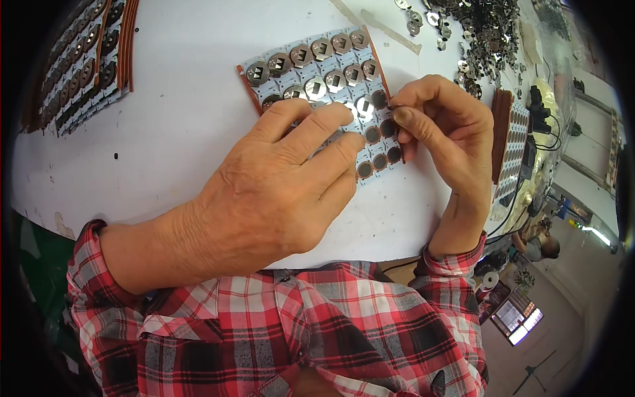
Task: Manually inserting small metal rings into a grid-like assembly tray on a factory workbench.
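Panel of small boards point(249, 90) lies on the white table point(185, 79), front of the wearer, slightly rotated, pale face up with brown strips along its sides. Round metal clips point(335, 81) sit on the upper rows; dark round pads point(372, 135) show bare at lower right. Left hand point(264, 182) is over the panel's lower-left part, covering some of it; fingers spaced apart, tips at the middle rows, thumb hidden, can't tell if anything is held underneath. Right hand point(450, 129) is at the panel's right edge; thumb and index narrow, tips close together, can't tell what's between them. Farther out: loose metal pieces point(489, 40) heaped upper right, stacked panels point(86, 66) with clips at upper left, another panel stack point(512, 145) right of the right hand, black cables beside it. Plaid shirt point(264, 324) fills the bottom; another person point(539, 245) in the right background.
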Demonstrator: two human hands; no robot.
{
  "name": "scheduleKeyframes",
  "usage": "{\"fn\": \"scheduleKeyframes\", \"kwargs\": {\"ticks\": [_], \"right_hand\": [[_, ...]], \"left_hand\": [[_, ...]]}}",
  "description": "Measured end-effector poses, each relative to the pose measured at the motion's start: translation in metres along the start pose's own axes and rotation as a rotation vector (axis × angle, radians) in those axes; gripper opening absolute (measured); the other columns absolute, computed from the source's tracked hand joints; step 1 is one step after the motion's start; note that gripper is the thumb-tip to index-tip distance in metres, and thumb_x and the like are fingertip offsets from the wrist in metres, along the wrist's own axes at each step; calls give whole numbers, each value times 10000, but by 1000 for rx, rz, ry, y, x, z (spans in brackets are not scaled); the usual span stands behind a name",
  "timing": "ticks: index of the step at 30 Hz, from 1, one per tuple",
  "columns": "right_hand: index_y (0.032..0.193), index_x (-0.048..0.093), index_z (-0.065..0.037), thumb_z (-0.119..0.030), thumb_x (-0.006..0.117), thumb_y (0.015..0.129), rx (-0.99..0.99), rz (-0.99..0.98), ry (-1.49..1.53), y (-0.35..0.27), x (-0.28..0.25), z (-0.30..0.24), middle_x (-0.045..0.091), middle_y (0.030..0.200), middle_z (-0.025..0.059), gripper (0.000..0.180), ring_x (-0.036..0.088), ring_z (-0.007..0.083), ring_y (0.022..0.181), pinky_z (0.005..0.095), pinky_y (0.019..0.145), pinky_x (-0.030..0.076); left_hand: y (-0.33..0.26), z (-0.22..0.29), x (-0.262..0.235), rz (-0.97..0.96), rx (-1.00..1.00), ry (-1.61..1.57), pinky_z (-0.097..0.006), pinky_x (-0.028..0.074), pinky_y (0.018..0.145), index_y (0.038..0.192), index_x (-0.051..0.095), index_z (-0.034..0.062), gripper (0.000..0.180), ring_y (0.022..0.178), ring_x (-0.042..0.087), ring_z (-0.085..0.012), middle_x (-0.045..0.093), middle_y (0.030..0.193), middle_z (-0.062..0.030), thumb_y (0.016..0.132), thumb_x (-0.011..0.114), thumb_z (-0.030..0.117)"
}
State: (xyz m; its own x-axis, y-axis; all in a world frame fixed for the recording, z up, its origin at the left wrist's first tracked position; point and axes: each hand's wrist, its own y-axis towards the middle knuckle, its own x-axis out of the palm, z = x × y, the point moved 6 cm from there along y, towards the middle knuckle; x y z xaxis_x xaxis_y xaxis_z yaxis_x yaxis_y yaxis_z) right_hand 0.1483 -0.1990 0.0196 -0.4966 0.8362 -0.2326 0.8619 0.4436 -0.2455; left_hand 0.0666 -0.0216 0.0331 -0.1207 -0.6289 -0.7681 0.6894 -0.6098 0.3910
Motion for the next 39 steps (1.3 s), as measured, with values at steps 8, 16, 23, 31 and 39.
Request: {"fn": "scheduleKeyframes", "kwargs": {"ticks": [8,16,23,31,39], "right_hand": [[1090,704,36,-10,687,979,-109,57,-88,2,4,-7,713,880,23,122,551,9,649,147,498,378],[1093,691,30,24,703,962,-102,107,-101,3,7,0,735,928,28,131,622,29,761,158,640,455],[1058,747,44,93,737,884,-207,73,-202,7,0,1,684,968,61,181,634,96,875,211,760,493],[1045,772,34,103,746,864,-206,4,-111,8,-6,0,680,968,64,196,627,102,867,220,742,476],[1036,773,24,90,762,859,-162,-18,-148,8,-4,4,683,951,32,189,615,64,813,201,701,466]], "left_hand": [[0,3,2,-16,20,41,-521,507,942,955,701,-59,413,1191,611,-351,677,1176,-177,587,779,112],[0,2,2,-11,17,30,-521,507,940,961,699,-59,409,1181,614,-347,676,1179,-176,595,776,107],[1,1,0,-18,0,2,-522,505,944,966,698,-61,399,1178,616,-342,677,1173,-173,608,776,97],[1,5,-1,-27,1,26,-520,500,964,972,696,-63,383,1189,611,-339,672,1178,-170,628,776,87],[2,8,-1,-67,-8,18,-523,490,977,992,673,-81,393,1182,599,-344,645,1187,-176,643,769,70]]}}
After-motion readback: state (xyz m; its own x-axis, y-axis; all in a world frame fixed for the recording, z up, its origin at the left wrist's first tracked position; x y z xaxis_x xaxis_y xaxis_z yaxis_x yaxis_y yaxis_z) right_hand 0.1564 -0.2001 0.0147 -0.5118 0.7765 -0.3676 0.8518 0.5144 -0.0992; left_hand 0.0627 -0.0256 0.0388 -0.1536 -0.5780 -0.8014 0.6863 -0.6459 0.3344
